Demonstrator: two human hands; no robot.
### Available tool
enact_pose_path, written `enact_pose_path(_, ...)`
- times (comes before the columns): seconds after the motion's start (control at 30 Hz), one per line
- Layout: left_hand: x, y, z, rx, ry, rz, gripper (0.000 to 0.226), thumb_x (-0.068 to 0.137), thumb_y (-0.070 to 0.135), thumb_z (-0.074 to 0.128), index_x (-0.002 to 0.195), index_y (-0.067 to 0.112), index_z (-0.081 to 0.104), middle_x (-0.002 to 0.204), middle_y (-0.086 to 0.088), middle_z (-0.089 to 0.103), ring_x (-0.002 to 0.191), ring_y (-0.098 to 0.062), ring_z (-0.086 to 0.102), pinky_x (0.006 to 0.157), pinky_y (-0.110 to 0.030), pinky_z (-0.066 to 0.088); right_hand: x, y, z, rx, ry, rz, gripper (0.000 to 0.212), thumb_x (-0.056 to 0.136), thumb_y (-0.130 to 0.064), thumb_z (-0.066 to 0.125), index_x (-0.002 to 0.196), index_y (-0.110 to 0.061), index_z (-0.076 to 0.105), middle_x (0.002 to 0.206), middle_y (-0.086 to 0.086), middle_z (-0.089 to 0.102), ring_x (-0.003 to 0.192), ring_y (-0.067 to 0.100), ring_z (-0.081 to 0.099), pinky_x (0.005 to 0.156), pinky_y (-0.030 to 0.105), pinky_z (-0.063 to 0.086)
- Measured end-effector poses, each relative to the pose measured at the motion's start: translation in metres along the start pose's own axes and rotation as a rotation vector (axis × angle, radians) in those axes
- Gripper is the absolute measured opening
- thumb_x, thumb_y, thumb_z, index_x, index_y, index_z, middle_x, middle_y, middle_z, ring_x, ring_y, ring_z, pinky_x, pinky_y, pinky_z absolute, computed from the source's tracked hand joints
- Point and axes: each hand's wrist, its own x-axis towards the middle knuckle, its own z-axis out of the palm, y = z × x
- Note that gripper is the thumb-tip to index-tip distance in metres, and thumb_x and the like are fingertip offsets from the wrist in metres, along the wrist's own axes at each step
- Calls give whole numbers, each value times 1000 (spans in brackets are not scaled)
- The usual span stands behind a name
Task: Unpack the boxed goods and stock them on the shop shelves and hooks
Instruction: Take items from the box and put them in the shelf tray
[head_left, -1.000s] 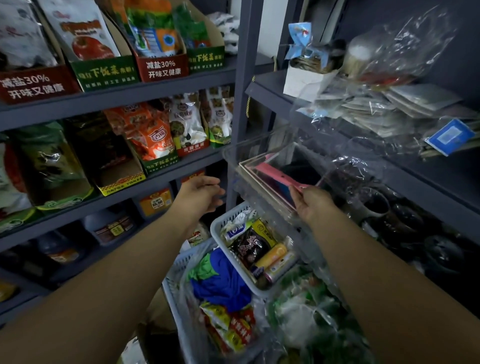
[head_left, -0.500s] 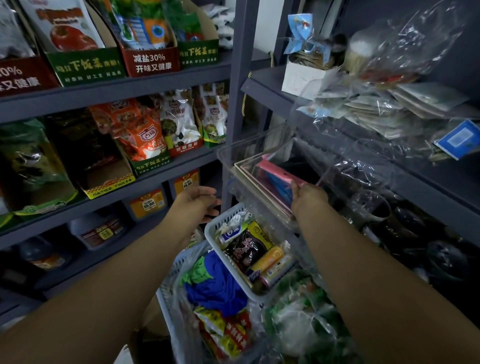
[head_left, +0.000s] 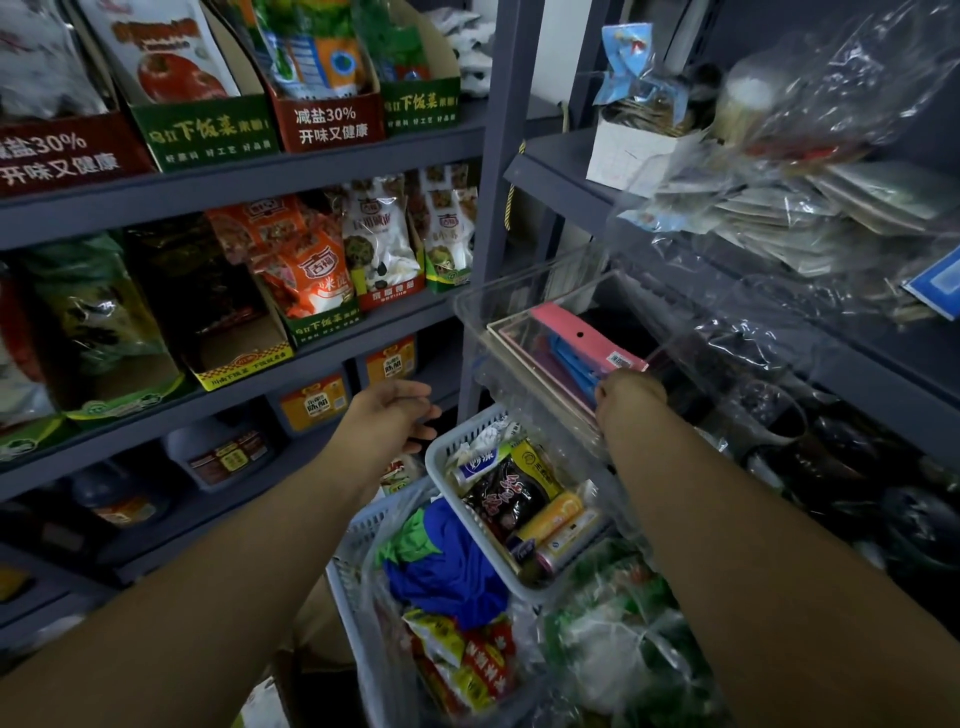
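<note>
Two hands are up by the grey shelves. Our right hand (head_left: 629, 396) has pushed further into the clear plastic tray (head_left: 524, 322) and its fingers are closed on the flat pink packet (head_left: 582, 338), which now lies deeper among the blue ones. We think it is nearly stocked. Our left hand (head_left: 387, 415) stays open and empty, near the white basket (head_left: 441, 457).

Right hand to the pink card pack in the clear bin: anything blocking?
Nothing visible. The right hand is already at the near end of the flat pink card pack, inside the clear plastic bin; the grip itself is hidden.
</note>
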Motion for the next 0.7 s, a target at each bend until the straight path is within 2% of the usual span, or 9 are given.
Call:
enact_pose_path(0.07,-2,-1,-3,-1,7,2,16,97,11,50,111,11,58,94,-6,67,73,-18,62,65,-26,50,0,3,1,-312,85,-202,55,100,-21,45,149,-11,21,150,4,36,135,20,38,103,22,38)
enact_pose_path(0.1,-2,-2,-4,0,9,2,16,98,10,50,111,11,58,93,-6,67,73,-18,62,64,-26,50,0,3,2,-182,171,-232,50,100,-18,46,146,-9,29,147,8,40,134,23,40,105,26,36)
enact_pose_path(0.13,-3,-3,-5,3,9,1,17,98,10,49,112,10,58,93,-6,66,73,-18,62,62,-25,50,-6,6,0,57,227,-244,47,100,-16,44,144,-8,31,146,13,41,133,27,41,106,29,34)
enact_pose_path(0.17,-4,-5,-6,11,6,-1,17,98,10,49,113,10,58,94,-6,66,73,-18,61,60,-25,49,-16,10,1,-10,283,-289,50,99,-15,44,146,-9,28,147,16,38,133,29,39,107,34,32)
enact_pose_path(0.27,-7,-9,-8,27,1,-16,18,98,10,49,113,10,58,98,-7,67,75,-19,62,60,-25,48,-20,17,8,-538,221,-458,76,91,-5,52,151,-30,13,154,19,11,137,36,25,109,43,30)
enact_pose_path(0.37,-6,-13,-9,6,2,-29,18,98,10,49,114,10,58,98,-7,68,75,-20,62,59,-25,48,-22,12,11,-740,266,-576,87,80,4,60,147,-36,23,156,9,-5,134,35,22,107,43,36)
enact_pose_path(0.5,-6,-16,-13,-11,2,-36,17,98,8,48,112,9,57,92,-6,67,70,-20,60,51,-19,50,-9,14,-3,-1156,196,-781,47,87,-5,56,127,-30,58,158,1,10,141,31,12,113,44,20)
enact_pose_path(0.6,-5,-17,-14,-26,4,-42,16,98,8,49,111,9,57,89,-6,66,68,-19,60,50,-18,51,1,9,-17,-1261,45,-720,49,93,-11,51,137,-32,48,158,-5,18,141,27,17,109,41,24)
enact_pose_path(0.7,-2,-20,-13,-16,18,-54,17,97,9,49,112,10,57,89,-5,67,72,-20,61,63,-26,50,11,0,-29,-1157,-58,-782,46,94,-27,56,139,-31,47,153,-4,29,135,24,32,109,36,29)
